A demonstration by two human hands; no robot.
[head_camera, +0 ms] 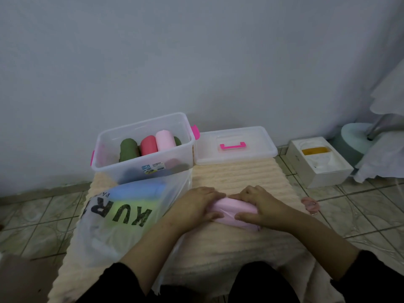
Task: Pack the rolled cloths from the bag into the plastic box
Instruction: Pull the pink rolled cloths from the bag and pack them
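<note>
- On the cream mat [240, 178], near the middle, lies a pink cloth roll [235, 212]. The left hand [196, 203] and right hand [260, 207] both grip it, fingers curled round, likely to keep it tight.
- At 11 o'clock stands the plastic box [142, 169], holding green, red and pink rolls standing up to save room.
- At 9 o'clock lies the bag [113, 221], with blue and yellow-green rolls waiting inside.
- At 1 o'clock rests the lid [235, 145], off so rolls can go in.
</note>
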